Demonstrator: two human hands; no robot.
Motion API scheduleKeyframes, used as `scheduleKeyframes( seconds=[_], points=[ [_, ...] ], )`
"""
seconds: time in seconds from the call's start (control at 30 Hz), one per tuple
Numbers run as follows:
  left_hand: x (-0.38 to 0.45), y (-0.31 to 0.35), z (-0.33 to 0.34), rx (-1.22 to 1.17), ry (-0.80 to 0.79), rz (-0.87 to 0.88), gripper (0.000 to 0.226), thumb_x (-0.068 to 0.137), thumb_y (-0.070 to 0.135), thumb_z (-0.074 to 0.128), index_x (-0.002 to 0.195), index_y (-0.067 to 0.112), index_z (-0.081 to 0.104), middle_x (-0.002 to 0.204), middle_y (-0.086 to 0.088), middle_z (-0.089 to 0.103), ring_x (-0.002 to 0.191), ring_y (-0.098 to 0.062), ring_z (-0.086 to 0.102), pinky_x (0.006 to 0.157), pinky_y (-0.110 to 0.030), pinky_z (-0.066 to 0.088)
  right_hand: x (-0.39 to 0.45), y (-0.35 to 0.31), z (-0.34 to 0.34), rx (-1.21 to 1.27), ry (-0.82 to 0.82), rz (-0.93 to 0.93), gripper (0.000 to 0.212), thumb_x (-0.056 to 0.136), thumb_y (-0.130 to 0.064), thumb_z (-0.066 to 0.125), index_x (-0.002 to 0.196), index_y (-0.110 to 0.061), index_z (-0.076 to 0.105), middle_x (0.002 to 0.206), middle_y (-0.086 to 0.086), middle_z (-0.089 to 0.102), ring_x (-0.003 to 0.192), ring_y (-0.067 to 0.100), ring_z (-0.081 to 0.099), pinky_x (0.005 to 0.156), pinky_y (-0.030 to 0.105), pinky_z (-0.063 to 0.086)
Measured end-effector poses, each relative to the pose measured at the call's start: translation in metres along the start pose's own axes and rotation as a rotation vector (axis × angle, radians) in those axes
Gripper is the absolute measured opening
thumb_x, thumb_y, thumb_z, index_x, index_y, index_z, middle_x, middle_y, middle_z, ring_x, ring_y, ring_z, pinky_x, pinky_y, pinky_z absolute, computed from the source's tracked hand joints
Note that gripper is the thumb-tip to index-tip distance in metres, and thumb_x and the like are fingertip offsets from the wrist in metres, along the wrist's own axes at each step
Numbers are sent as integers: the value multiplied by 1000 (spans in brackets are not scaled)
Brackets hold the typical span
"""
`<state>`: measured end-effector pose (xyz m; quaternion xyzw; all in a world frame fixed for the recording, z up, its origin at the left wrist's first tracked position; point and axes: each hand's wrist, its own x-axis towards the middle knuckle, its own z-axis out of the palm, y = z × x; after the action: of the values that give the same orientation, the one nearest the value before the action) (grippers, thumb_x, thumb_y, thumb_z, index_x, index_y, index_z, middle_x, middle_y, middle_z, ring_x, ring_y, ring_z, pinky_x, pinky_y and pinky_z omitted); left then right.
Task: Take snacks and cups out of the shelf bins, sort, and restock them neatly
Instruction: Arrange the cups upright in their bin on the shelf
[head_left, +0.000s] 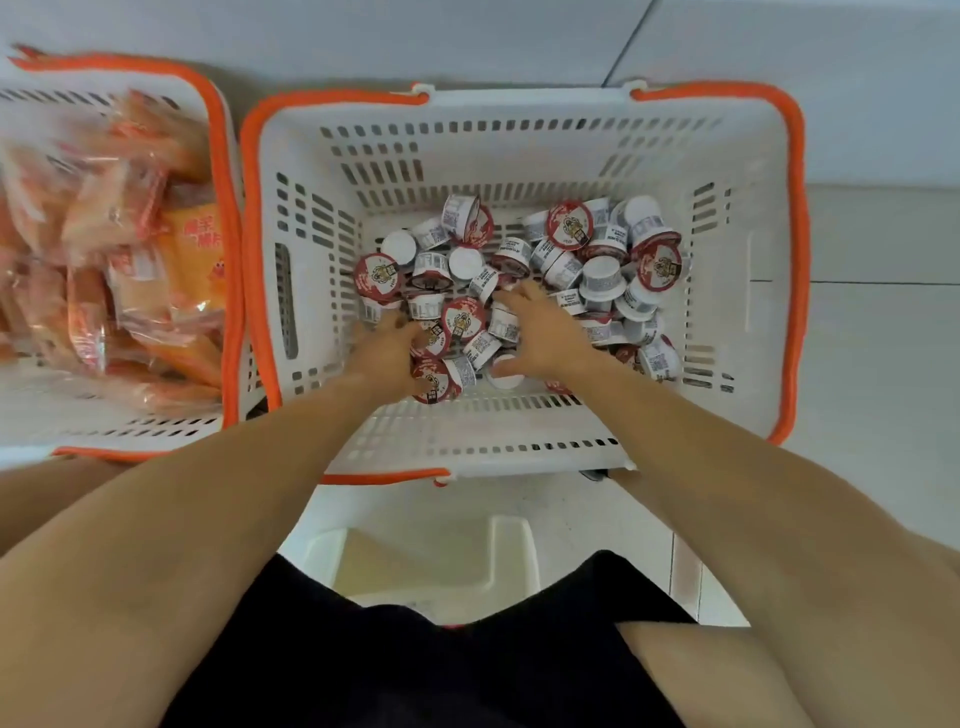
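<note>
Lying in a loose heap across the floor of a white slotted basket (519, 457) with orange rim trim are many small cups (597, 249), each white-walled with a barcode label on the side and a round red-and-white foil lid bearing a printed figure. They point every way: some lids face up, some cups lie on their sides with their axes roughly level, and several sit upside down showing plain white bottoms. The pile fills the middle and far part of the basket floor.

Both hands reach down into the heap. The left hand (387, 353) has its fingers curled into the cups at the near left of the pile, touching red-lidded ones; whether it actually holds one I cannot tell. The right hand (543, 332) lies over the cups with fingers spread, its thumb against a white cup bottom.

Just beside the basket, to the left, a second basket (221, 218) of the same kind holds orange snack packets (130, 249), blurred and cut off by the frame edge. Print on labels and packets is too small to read. Near the person's lap, a white stool (431, 561) is partly hidden by dark shorts (415, 670).
</note>
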<state>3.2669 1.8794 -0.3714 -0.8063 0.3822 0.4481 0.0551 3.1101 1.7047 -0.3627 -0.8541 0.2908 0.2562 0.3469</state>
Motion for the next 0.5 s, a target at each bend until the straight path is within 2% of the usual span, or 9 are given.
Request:
scheduleKeyframes(
  seconds=[0.07, 0.13, 0.23, 0.27, 0.37, 0.43, 0.5],
  points=[
    [1, -2, 4, -80, -13, -4, 55, 67, 38, 88, 112, 31, 57, 137, -4, 39, 128, -36, 40, 113, -49, 30, 3, -2, 4, -54, -18, -6, 102, 65, -48, 90, 150, -18, 42, 139, 7, 37, 120, 31, 52, 95, 41, 48],
    [2, -5, 4, -170, -22, -9, 49, 66, 34, 89, 102, 35, 57, 130, -4, 41, 126, -36, 40, 112, -49, 30, 2, -4, 11, -146, -7, 2, 95, 64, -53, 88, 142, -19, 46, 138, 9, 34, 122, 32, 45, 97, 45, 49],
    [2, -5, 7, -233, -18, 13, 48, 69, 27, 89, 106, 28, 58, 128, -6, 40, 120, -33, 46, 109, -43, 36, -6, -5, 26, -222, 90, 17, 80, 61, -59, 87, 120, -16, 55, 135, 11, 31, 124, 33, 35, 104, 48, 45],
    [1, -4, 8, -258, -9, 30, 50, 69, 26, 89, 108, 25, 58, 129, -8, 41, 117, -32, 49, 107, -42, 40, -8, -4, 29, -186, 110, 21, 77, 62, -56, 88, 118, -15, 55, 136, 11, 31, 124, 33, 35, 104, 49, 45],
    [-2, -1, 14, -348, 26, 44, 51, 70, 32, 88, 106, 21, 54, 129, -7, 48, 111, -27, 52, 104, -44, 41, -6, 5, 27, 41, 178, 29, 85, 62, -42, 93, 131, -14, 52, 150, 13, 24, 129, 37, 41, 97, 49, 51],
    [-2, 3, 18, -446, 95, -3, 43, 72, 31, 87, 96, 20, 53, 119, -5, 57, 105, -24, 53, 101, -43, 41, -1, 11, 20, 96, 177, 13, 90, 61, -37, 95, 136, -13, 52, 156, 15, 20, 127, 39, 48, 95, 48, 53],
    [0, 8, 22, -597, 208, -127, 39, 76, 28, 84, 85, 17, 48, 98, -2, 62, 92, -22, 56, 83, -37, 48, 3, 15, 15, 57, 135, -4, 83, 65, -30, 93, 136, -11, 55, 159, 17, 19, 124, 40, 53, 98, 45, 51]
  ],
)
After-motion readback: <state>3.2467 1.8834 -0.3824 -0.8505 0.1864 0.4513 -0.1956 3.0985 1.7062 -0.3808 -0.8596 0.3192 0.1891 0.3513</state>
